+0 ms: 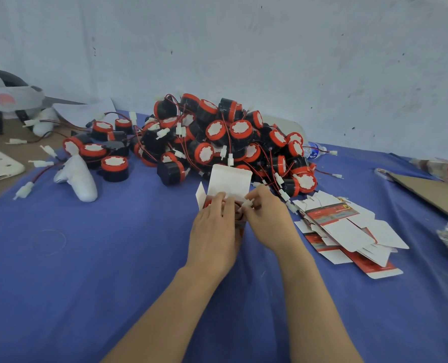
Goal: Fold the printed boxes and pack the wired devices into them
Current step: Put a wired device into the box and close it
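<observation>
White controller [77, 179] lies on blue-clothed counter [86, 271]. Headset [8, 98] behind-left of controller; water bottle [313, 151] far right of it.

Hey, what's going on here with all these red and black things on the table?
A person is packing one wired device into a small printed box. The left hand grips the open box, its lid flap standing up, while the right hand pinches the white connector at the box's mouth, apparently tucking the wire in. A big pile of red-and-black devices sits behind on the blue cloth, and flat unfolded boxes lie to the right.
</observation>
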Available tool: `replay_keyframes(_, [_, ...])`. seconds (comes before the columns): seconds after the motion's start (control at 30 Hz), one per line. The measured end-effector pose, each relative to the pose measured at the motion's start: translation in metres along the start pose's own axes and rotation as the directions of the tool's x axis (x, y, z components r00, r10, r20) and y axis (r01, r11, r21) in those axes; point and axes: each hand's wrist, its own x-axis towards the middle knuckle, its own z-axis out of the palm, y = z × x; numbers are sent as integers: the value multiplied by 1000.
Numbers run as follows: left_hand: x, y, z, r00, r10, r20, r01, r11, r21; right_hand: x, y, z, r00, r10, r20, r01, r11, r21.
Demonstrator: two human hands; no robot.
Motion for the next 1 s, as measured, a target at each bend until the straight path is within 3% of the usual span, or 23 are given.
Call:
replay_keyframes(0.27, [0, 0, -1, 998, 55, -4, -55, 998, -24, 2, 2, 0, 1000, 19, -13, -19, 1000, -9])
replay_keyframes(0.47, [-3, 2, -2, 999, 40, 25, -39, 998, -47, 6, 4, 13, 972, 182, -151, -151, 969, 197])
replay_keyframes(0.6, [-4, 1, -2, 999, 51, -16, -52, 997, -61, 6, 6, 18, 947, 231, -225, -155, 938, 310])
replay_keyframes(0.73, [-2, 1, -2, 994, 108, -18, -108, 993, -40, 4, 3, 22, 940, 205, -273, -125, 951, 284])
replay_keyframes(1.0, [-6, 3, -2, 1000, 29, 5, -29, 996, -82, 6, 4, 26, 952, 185, -244, -130, 966, 225])
